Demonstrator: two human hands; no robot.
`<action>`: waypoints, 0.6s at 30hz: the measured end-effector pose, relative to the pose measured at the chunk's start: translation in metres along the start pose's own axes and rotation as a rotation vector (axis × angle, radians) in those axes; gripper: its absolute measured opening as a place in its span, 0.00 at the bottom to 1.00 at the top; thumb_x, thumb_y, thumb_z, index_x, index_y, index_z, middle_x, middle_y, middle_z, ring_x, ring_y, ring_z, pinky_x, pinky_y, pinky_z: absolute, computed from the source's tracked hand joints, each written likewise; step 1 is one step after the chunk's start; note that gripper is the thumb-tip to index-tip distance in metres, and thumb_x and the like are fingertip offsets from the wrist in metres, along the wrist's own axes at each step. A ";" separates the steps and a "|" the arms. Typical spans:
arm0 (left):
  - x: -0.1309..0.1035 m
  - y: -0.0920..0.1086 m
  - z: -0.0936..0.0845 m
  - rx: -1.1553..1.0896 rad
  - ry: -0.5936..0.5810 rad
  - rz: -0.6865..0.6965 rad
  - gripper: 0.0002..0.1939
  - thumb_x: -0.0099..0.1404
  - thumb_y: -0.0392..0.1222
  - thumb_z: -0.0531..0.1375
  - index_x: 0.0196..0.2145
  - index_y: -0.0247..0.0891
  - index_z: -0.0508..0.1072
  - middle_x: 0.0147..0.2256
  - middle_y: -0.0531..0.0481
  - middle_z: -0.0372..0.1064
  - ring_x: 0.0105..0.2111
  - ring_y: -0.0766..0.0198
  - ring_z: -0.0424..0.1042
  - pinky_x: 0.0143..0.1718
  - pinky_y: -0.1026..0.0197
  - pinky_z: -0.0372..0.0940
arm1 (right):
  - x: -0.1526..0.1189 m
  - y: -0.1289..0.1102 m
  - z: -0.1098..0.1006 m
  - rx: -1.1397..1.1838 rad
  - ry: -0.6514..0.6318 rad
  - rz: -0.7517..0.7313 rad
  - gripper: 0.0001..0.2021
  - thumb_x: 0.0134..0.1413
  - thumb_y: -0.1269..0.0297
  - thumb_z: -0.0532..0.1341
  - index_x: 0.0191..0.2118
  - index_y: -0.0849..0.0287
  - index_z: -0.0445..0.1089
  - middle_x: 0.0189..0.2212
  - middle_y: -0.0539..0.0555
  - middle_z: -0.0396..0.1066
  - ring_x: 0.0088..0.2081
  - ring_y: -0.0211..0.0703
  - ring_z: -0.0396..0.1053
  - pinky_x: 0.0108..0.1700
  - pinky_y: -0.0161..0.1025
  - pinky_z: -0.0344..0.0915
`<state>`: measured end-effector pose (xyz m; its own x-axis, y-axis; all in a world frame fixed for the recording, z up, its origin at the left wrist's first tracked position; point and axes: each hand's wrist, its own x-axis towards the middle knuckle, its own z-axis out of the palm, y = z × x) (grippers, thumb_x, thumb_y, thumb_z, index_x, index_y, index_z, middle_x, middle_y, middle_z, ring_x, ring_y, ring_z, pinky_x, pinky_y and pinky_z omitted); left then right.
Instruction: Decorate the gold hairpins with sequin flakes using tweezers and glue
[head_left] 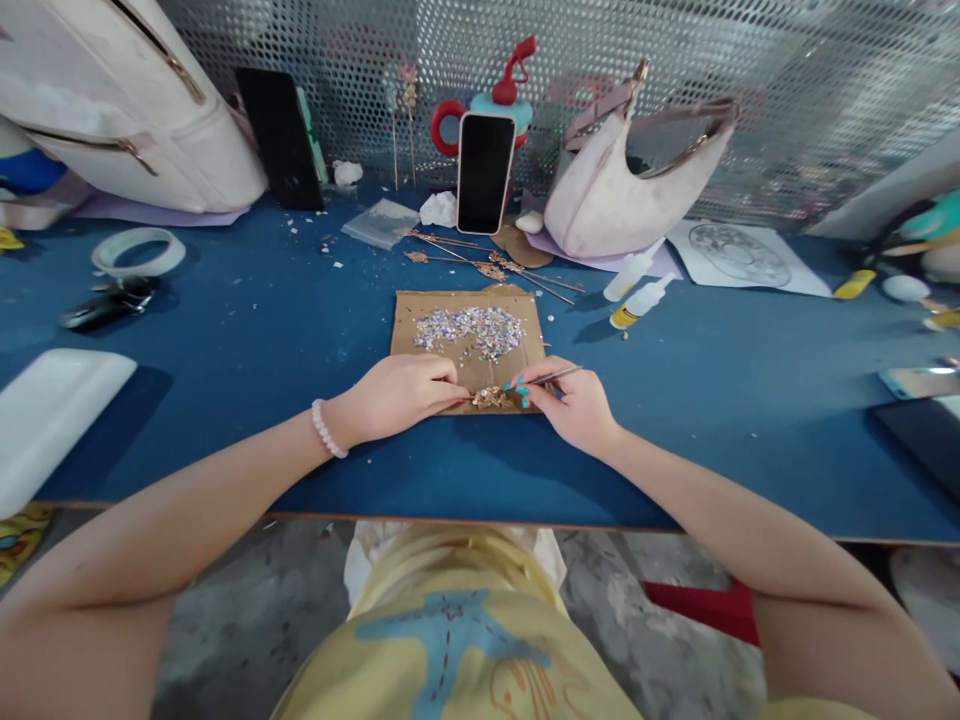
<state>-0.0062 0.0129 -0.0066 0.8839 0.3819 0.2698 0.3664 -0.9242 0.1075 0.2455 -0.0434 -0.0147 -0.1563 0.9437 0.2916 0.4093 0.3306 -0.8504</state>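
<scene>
On the blue table lies a piece of brown cardboard [405,325] with a spread of small glittering rhinestones [472,328] on its upper half. Near its front edge is a gold ornament [491,397] with pale bits on it. My left hand [409,393] is closed, its fingertips pinching the ornament's left end. My right hand [570,405] is closed around thin metal tweezers [559,375], with their tip down by the ornament's right side. Exactly where the tips touch is too small to make out.
Behind the cardboard lie gold hairpin-like sticks [491,268], a plastic bag [381,222] and a propped phone [486,172]. Two glue bottles [643,300] are to the right, before a white handbag [637,190]. Tape [139,252] and a white case [56,420] sit left.
</scene>
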 end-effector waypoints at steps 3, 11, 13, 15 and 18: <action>0.001 0.001 -0.001 0.010 -0.002 0.009 0.15 0.73 0.46 0.50 0.42 0.40 0.75 0.34 0.51 0.69 0.31 0.67 0.68 0.30 0.64 0.56 | 0.000 0.000 0.001 -0.019 -0.003 -0.045 0.06 0.54 0.65 0.60 0.31 0.59 0.72 0.30 0.53 0.75 0.25 0.33 0.69 0.28 0.32 0.67; 0.001 0.001 -0.001 0.053 -0.002 0.031 0.13 0.72 0.44 0.51 0.42 0.40 0.75 0.35 0.51 0.69 0.32 0.67 0.68 0.30 0.63 0.56 | 0.001 0.005 0.004 -0.081 -0.038 -0.085 0.04 0.55 0.67 0.60 0.33 0.59 0.72 0.32 0.52 0.76 0.30 0.36 0.72 0.32 0.33 0.68; 0.001 0.001 -0.001 0.064 -0.004 0.038 0.13 0.72 0.44 0.51 0.42 0.41 0.75 0.35 0.51 0.70 0.32 0.66 0.68 0.30 0.63 0.55 | 0.000 0.006 0.004 -0.105 -0.049 -0.105 0.04 0.56 0.68 0.60 0.34 0.58 0.72 0.32 0.52 0.76 0.31 0.36 0.73 0.34 0.33 0.69; 0.001 0.001 -0.001 0.071 -0.003 0.040 0.13 0.72 0.44 0.51 0.42 0.41 0.75 0.35 0.51 0.70 0.32 0.66 0.68 0.30 0.63 0.55 | 0.000 0.006 0.004 -0.129 -0.055 -0.129 0.04 0.56 0.67 0.60 0.34 0.58 0.72 0.31 0.52 0.76 0.31 0.37 0.73 0.33 0.33 0.69; 0.001 0.001 -0.001 0.077 -0.001 0.041 0.13 0.72 0.44 0.51 0.42 0.41 0.75 0.35 0.51 0.70 0.32 0.66 0.68 0.30 0.63 0.56 | -0.001 0.006 0.004 -0.167 -0.065 -0.183 0.04 0.57 0.68 0.59 0.34 0.57 0.72 0.32 0.51 0.76 0.32 0.37 0.73 0.35 0.33 0.69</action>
<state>-0.0052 0.0120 -0.0052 0.8990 0.3436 0.2716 0.3509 -0.9361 0.0228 0.2442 -0.0422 -0.0219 -0.2970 0.8668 0.4006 0.5108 0.4987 -0.7003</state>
